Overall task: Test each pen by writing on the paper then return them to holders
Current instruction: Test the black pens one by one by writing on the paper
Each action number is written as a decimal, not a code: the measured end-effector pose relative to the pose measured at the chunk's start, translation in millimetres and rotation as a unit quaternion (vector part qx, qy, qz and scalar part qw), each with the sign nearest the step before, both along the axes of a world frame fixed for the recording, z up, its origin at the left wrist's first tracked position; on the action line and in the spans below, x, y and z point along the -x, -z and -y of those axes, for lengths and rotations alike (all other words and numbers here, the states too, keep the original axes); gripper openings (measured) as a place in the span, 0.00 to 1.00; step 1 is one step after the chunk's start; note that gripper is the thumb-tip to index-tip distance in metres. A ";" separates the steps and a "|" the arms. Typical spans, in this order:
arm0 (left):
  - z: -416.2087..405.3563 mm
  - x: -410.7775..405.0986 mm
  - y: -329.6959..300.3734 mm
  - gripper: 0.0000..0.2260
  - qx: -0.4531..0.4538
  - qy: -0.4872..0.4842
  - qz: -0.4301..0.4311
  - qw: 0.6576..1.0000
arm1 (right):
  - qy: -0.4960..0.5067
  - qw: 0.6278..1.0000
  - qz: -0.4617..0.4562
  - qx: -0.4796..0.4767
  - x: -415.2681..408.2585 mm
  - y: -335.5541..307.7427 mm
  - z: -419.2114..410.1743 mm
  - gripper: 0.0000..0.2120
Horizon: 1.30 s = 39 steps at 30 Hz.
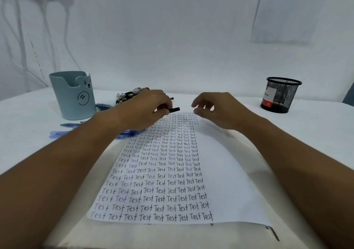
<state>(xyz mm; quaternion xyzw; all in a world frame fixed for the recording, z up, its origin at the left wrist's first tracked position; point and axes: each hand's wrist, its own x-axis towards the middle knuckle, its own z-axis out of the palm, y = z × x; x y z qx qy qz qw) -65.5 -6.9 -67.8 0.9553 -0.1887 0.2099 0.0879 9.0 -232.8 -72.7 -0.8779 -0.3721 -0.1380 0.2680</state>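
Observation:
A white sheet of paper [220,172] lies in the middle of the table, its left part filled with rows of the handwritten word "Test". My left hand [145,109] hovers over the sheet's far left corner and grips a black pen [173,109], whose end sticks out to the right. My right hand [218,109] hangs just right of it, fingers loosely curled and holding nothing. A pile of black-and-white pens [128,95] lies behind my left hand. Several blue pens [103,106] lie at the left.
A light blue bear-faced holder [73,95] stands at the back left. A black mesh holder [280,94] with a red-and-white label stands at the back right. A white wall rises behind the table. Cables hang at the far left.

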 end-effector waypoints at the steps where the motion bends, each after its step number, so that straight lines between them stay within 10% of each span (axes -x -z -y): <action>1: 0.4 0.6 -0.2 0.07 0.006 0.002 0.006 1.000 | -0.018 1.000 -0.010 -0.010 6.5 -1.1 -4.2 0.03; 17: 8.3 1.2 -0.1 0.09 0.043 0.009 0.035 0.998 | -0.026 0.989 -0.074 -0.124 17.4 -6.5 -13.8 0.04; 27: 2.5 0.7 -0.7 0.10 0.050 -0.002 0.026 0.998 | -0.084 0.865 -0.317 -0.381 22.8 -10.0 -6.2 0.05; 39: -6.1 -3.4 5.2 0.13 0.022 -0.021 0.019 0.999 | -0.033 0.771 -0.371 -0.516 11.9 -7.9 4.0 0.09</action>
